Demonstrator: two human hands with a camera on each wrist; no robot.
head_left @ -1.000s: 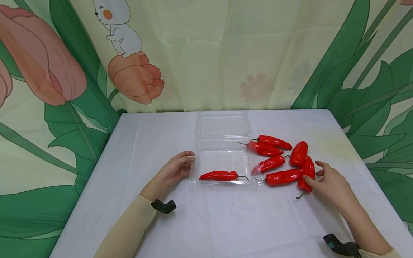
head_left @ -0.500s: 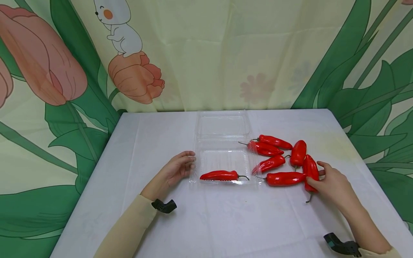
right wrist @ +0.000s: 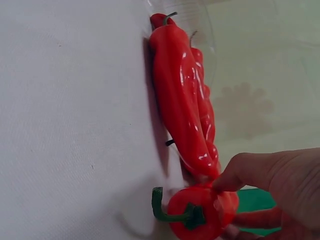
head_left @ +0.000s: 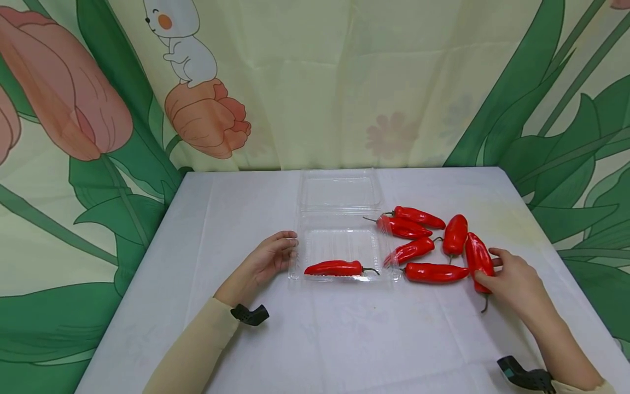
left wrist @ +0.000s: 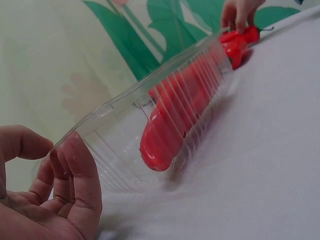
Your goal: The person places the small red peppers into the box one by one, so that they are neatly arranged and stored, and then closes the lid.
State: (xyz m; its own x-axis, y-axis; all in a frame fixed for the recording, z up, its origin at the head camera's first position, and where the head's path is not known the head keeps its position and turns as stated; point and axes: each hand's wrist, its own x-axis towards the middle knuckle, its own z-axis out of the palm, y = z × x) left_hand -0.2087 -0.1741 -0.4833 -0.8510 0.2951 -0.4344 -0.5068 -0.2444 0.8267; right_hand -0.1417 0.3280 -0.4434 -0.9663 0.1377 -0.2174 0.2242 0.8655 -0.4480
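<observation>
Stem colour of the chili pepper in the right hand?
Dark green; the stem shows best in the right wrist view.

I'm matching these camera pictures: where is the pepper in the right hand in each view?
Head: pepper right of centre, the rightmost one.
Left wrist: pepper towards the top right.
Right wrist: pepper at the bottom, stem end foremost.
Shared landmark: the right hand, holding it.

Peppers crowd the box's right, leaving front passable
</observation>
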